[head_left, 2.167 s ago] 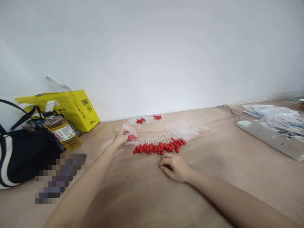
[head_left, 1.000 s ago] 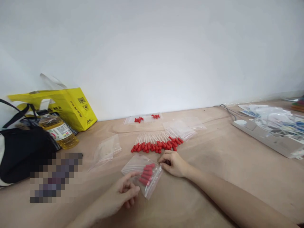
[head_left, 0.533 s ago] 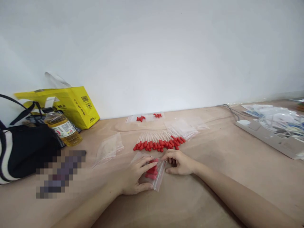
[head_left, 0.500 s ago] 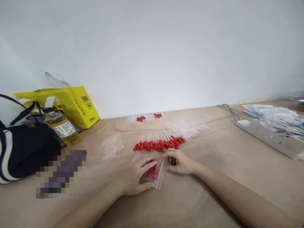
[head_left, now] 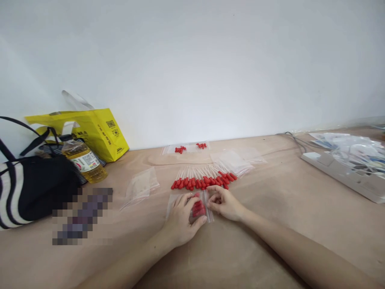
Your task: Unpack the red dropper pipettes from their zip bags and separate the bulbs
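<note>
A small clear zip bag [head_left: 211, 216] lies on the table in front of me, with several red pieces [head_left: 198, 208] inside. My left hand [head_left: 183, 216] rests over the bag, thumb and fingers holding it around the red pieces. At the bag's zip edge, my right hand [head_left: 221, 202] pinches the plastic between thumb and curled fingers. Just beyond both hands, a row of red-tipped white sticks [head_left: 197, 184] is fanned out, red ends toward me. The inner part of the bag is hidden under my left hand.
Flat clear zip bags [head_left: 142, 182] lie left, with more bags [head_left: 230, 160] behind the sticks. Filled bags [head_left: 192, 148] lie by the wall. At left stand an oil bottle [head_left: 87, 162], yellow bag [head_left: 105, 134] and black bag [head_left: 45, 188]; at right, a white tray [head_left: 339, 174] of packets.
The bag has turned and moved slightly away from me under my left hand. My right fingers have closed further at its zip edge. The view has shifted a little.
</note>
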`<state>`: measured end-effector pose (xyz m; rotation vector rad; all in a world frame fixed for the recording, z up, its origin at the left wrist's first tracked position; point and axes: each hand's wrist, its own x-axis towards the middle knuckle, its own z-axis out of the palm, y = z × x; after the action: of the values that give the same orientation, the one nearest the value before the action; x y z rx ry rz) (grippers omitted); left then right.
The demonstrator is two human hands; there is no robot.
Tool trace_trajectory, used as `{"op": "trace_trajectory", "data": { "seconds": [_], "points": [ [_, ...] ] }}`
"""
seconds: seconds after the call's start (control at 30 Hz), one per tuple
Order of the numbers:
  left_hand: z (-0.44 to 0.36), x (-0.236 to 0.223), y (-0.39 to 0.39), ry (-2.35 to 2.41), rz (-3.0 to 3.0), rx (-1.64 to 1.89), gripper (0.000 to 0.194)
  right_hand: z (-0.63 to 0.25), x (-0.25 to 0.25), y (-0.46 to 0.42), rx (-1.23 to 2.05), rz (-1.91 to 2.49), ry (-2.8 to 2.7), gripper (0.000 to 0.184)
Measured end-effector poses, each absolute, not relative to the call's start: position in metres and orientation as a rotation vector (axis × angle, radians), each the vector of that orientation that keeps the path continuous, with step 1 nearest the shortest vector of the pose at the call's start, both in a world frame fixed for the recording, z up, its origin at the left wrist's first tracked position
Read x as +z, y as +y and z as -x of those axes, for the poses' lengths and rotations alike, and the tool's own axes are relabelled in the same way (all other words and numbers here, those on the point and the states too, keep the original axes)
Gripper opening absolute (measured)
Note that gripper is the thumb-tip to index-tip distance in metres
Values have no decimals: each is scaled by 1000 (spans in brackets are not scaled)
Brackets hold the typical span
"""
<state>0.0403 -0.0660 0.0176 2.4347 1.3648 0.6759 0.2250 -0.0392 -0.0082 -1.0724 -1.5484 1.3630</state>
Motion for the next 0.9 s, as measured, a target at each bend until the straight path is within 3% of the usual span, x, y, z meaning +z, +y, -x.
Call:
{"op": "trace_trajectory", "data": {
  "seconds": [0.13,0.47,0.67,0.9],
  "points": [
    [-50,26,-56,1350,-2374,731,17,-224,-6,-39,1376,1134,-1529,38],
    [-72,31,-39,1554,-2313,602,33,-222,-12,-43,1201,1088,-1624,55],
    [-66,31,-34,1554,-2301,530,19,-223,-10,-44,1190,1097,-1692,62],
    [-64,38,-34,1434,-2211,488,17,-221,-11,-44,1276,1069,-1600,72]
  ]
}}
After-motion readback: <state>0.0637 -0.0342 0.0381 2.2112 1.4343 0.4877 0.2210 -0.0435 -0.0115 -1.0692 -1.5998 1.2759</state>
